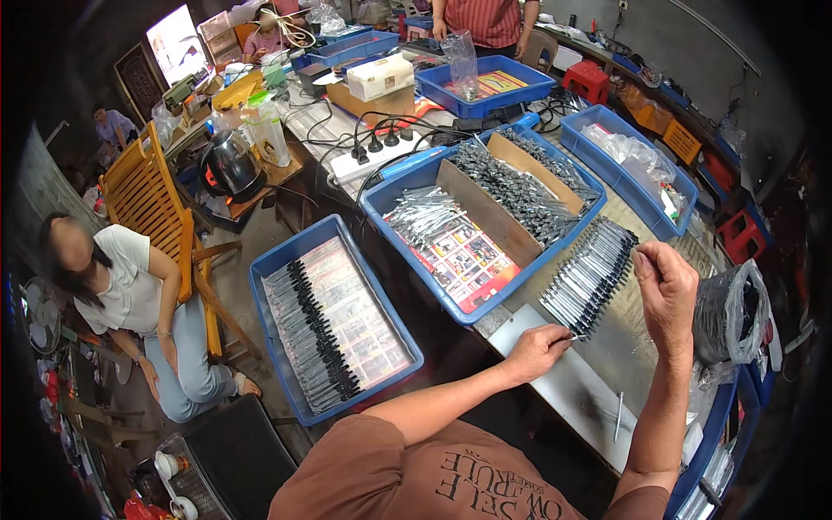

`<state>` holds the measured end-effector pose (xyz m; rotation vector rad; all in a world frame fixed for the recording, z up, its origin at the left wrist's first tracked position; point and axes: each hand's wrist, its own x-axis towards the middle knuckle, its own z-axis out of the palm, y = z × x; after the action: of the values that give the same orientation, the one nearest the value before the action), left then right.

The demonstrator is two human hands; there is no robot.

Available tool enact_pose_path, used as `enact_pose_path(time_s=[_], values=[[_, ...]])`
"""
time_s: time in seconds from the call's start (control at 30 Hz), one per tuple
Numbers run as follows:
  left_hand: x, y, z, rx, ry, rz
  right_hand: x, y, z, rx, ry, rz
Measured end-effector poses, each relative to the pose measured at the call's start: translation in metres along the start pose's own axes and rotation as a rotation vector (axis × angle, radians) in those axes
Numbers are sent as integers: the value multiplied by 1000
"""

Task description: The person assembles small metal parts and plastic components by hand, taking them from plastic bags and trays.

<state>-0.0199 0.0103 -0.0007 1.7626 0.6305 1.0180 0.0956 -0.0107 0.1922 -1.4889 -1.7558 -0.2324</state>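
Observation:
A slanted row of slim pens [585, 276], clear and silver with black ends, lies side by side on the table. At its near end my left hand [532, 355] is closed, with a slim silver tip, apparently of a pen, showing between thumb and fingers. My right hand [666, 290] is raised at the right end of the row, fingers curled in a pinch; whatever they hold, if anything, is hidden. A single loose silver rod [619, 417] lies on the white board [563, 386] in front of me.
Beyond the row stands a divided blue tray [468, 316] of silver and dark pen parts. Left, a lower blue tray [407, 334] holds packed pens. A plastic-lined bin [732, 316] stands right. A power strip [373, 158] with cables lies behind. A person [130, 303] sits left.

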Motion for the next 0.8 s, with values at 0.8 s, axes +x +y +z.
enact_pose_path(time_s=[0.8], values=[[1,-5,1,-59,9,27,46,-47,-7,-9,107,-276]])
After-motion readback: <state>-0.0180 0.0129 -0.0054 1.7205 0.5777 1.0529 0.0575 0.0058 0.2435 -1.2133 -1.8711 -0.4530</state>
